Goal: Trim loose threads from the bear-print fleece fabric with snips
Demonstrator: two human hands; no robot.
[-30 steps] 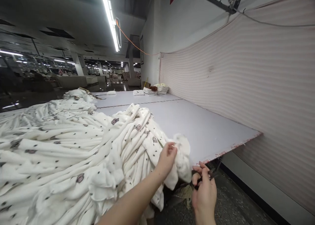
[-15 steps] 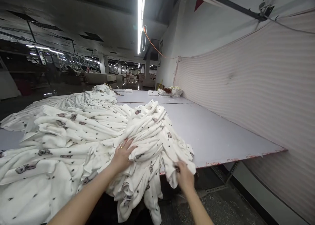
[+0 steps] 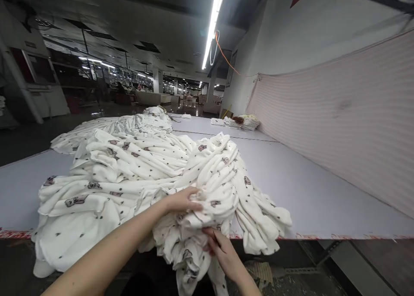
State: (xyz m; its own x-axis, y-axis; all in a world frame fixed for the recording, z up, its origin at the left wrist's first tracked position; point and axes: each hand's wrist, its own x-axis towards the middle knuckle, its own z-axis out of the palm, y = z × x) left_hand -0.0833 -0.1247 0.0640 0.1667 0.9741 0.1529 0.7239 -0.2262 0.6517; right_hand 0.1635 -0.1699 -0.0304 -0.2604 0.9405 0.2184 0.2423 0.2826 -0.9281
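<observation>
A big heap of white fabric (image 3: 139, 171) printed with small dark and pink figures lies bunched on a pale grey table (image 3: 307, 192) and spills over its near edge. My left hand (image 3: 183, 201) rests on top of the folds near the table edge, fingers curled into the cloth. My right hand (image 3: 223, 250) is below the edge, fingers closed on a hanging fold from underneath.
A striped pinkish cloth (image 3: 339, 114) hangs along the wall on the right. Small stacks of folded pieces (image 3: 242, 122) sit at the table's far end. More of the same fabric (image 3: 129, 124) lies further back. The floor (image 3: 307, 274) shows below the table edge.
The view has swung left and pulled back. My left hand slid forward over the heap. My right hand, which held dark scissors a second ago, moved under the edge onto the cloth.
</observation>
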